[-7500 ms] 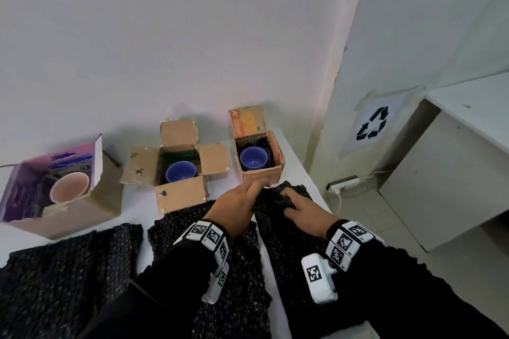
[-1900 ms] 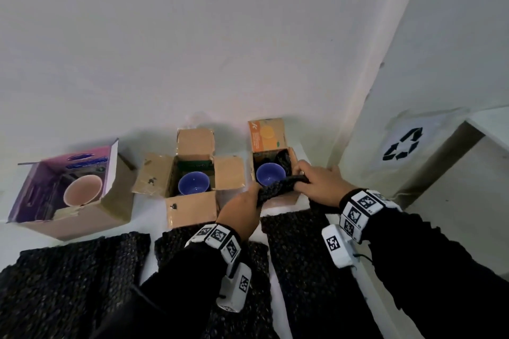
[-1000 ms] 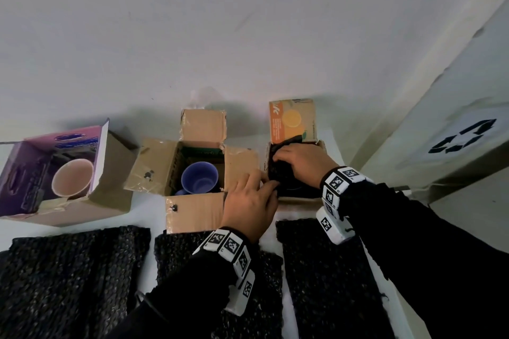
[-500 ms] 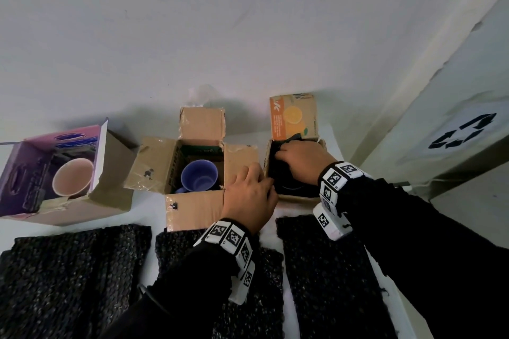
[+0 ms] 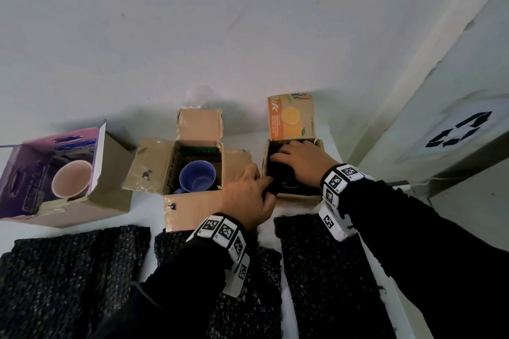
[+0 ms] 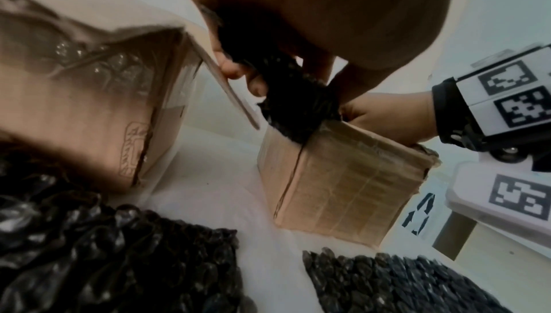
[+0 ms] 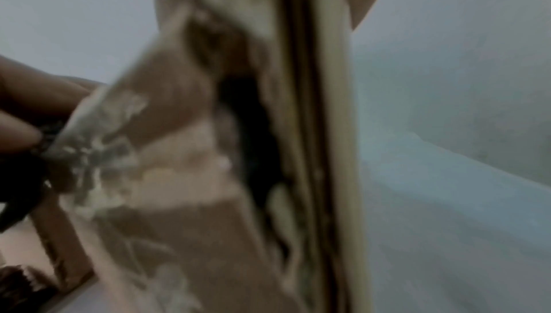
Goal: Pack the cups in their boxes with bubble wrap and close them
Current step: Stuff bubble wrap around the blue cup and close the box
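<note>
The orange-lidded box stands at the right with its lid up. Black bubble wrap fills its opening. A sliver of a blue cup shows beneath the wrap. My right hand lies over the wrap, fingers spread, and presses it down. My left hand pinches the wrap where it spills over the near-left corner of the box. The right wrist view is blurred and shows only the cardboard wall.
An open brown box in the middle holds a blue cup. At the left a purple box holds a pink cup. Three black bubble wrap sheets lie along the front. The table's right edge is close.
Both hands carried a bubble wrap piece from the table to the right box and pushed it over the blue cup. In the last half second my left fingers reached onto the box's corner.
</note>
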### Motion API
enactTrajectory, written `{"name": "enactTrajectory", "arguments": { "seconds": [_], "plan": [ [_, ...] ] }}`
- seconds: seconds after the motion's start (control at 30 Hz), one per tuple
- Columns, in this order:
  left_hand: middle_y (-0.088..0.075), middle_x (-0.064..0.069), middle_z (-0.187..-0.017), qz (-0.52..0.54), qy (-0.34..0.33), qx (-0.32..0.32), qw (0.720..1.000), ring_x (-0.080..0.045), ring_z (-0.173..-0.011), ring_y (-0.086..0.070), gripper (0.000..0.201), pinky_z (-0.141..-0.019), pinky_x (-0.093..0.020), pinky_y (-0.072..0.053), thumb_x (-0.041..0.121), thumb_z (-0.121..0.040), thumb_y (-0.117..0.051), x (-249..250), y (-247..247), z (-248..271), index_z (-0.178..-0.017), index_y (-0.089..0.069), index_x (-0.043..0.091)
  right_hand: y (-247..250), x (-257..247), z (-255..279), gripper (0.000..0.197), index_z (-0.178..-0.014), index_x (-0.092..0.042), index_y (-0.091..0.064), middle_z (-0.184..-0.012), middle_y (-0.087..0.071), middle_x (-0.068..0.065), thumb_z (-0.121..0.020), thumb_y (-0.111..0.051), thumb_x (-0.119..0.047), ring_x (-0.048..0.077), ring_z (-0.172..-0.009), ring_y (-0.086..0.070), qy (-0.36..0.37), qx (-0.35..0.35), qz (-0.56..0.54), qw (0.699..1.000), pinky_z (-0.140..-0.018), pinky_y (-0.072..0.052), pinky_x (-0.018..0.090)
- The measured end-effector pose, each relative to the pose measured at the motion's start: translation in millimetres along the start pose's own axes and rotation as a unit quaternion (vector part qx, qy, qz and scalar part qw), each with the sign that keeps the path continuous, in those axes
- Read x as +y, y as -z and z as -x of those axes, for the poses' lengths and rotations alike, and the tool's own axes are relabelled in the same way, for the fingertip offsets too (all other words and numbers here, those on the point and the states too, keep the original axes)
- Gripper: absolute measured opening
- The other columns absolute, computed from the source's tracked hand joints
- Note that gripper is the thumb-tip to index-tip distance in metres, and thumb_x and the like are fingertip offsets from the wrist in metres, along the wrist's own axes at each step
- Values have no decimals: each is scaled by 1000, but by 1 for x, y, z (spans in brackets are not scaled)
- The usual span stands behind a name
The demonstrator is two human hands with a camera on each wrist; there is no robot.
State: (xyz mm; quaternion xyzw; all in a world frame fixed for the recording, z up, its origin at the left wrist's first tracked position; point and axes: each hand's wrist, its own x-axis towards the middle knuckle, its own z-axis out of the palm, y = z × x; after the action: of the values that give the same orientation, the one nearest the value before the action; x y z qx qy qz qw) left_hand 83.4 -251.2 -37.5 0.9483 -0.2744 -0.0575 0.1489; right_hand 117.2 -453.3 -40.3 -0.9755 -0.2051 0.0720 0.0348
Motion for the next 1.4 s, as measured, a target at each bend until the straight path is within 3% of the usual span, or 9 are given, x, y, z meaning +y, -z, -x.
{"name": "enactTrajectory", "arguments": {
  "seconds": [0.13, 0.3, 0.43, 0.6, 0.83, 1.03, 1.17, 1.3, 1.4],
  "plan": [
    [-54, 2, -104, 100, -29, 51, 993, -20, -75, -60, 42, -60, -36, -52, 36, -82, -53, -6, 0, 2, -123, -56, 29, 1, 0, 3, 36, -123, -27, -56, -122, -59, -3, -88, -51, -23, 19, -109, -51, 8, 52, -68, 996, -88, -42, 36],
    [-57, 6, -96, 183, -40, 143, 972, -13, -74, -57, 25, -61, -35, -52, 21, -78, -71, -10, -4, 11, -99, -57, 20, 0, -2, 11, 27, -115, -24, -64, -119, -64, -6, -90, -53, -22, 17, -109, -58, 24, 84, -115, 989, -90, -46, 36],
    [-56, 3, -94, 199, -67, 175, 962, -10, -79, -57, 17, -68, -29, -52, 14, -77, -75, -12, -5, 13, -91, -65, 14, 2, -3, 3, 32, -121, -29, -63, -125, -60, -11, -95, -45, -31, 12, -117, -51, 31, 46, -80, 995, -94, -34, 37],
    [-51, 1, -104, 210, -96, 149, 962, -11, -93, -56, 27, -77, -25, -51, 17, -77, -67, -11, 1, 18, -103, -71, 17, 9, -10, -4, 33, -125, -34, -57, -126, -53, -9, -96, -42, -37, 15, -117, -45, 7, -6, -32, 999, -95, -33, 44],
    [-57, 7, -102, 233, -44, 142, 961, -6, -87, -58, 31, -77, -30, -52, 11, -77, -71, -18, 4, 19, -105, -60, 20, 3, -20, -17, 15, -93, -30, -57, -104, -56, -8, -84, -62, -42, 19, -108, -48, -83, 15, -87, 993, -87, -35, 43],
    [-56, 7, -109, 184, -69, 90, 976, -9, -93, -58, 37, -81, -27, -52, 37, -78, -70, -21, 0, 20, -112, -68, 23, 3, -17, -15, 18, -86, -30, -57, -98, -60, -9, -82, -62, -47, 19, -104, -50, -111, 37, -81, 990, -88, -35, 42],
    [-54, 5, -110, 166, -69, 81, 980, -10, -92, -58, 40, -81, -22, -48, 35, -78, -74, -21, -1, 19, -114, -69, 20, 7, -22, -19, 17, -85, -27, -59, -94, -59, -7, -80, -62, -43, 19, -101, -46, -134, 11, -79, 988, -87, -33, 44],
    [-52, 3, -112, 144, -69, 64, 985, -10, -90, -57, 38, -79, -20, -46, 31, -80, -73, -21, 1, 17, -116, -68, 18, 10, -25, -18, 22, -76, -25, -56, -83, -60, -6, -77, -70, -41, 19, -86, -55, -153, 59, -110, 980, -76, -42, 37],
    [-53, 1, -112, 146, -79, 63, 984, -12, -89, -58, 34, -81, -27, -51, 26, -81, -72, -20, -1, 16, -114, -69, 16, 4, -20, -9, 12, -87, -31, -65, -96, -67, -9, -85, -64, -43, 19, -98, -53, -130, 64, -120, 982, -86, -38, 38]
  ]
}}
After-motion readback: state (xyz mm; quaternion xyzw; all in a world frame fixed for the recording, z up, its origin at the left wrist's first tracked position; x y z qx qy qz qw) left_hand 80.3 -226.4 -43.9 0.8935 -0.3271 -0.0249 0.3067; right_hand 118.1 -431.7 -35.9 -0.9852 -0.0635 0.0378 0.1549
